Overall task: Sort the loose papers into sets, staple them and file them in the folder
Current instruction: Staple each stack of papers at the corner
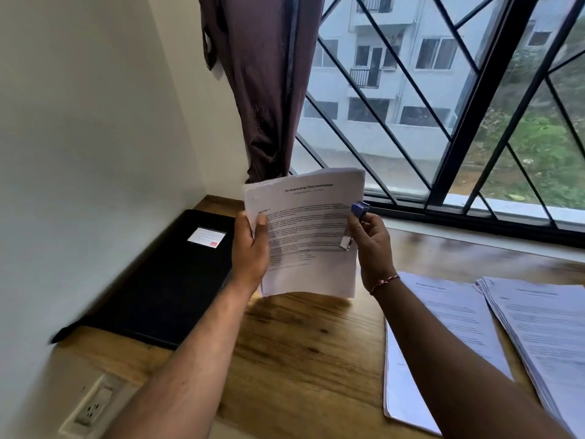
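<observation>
left hand (250,248) gripping curled printed paper set (311,223), right hand (371,245) gripping stapler (359,209)

Printed paper set (310,236) upright; blue stapler (359,209) at its right edge; black folder (164,280) flat left; paper stacks (538,327) right.

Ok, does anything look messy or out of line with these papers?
Yes. The held set in the left hand has uneven, ragged sheet edges at its top left corner, and the rightmost pile on the desk is fanned out, its edges not squared.
</observation>
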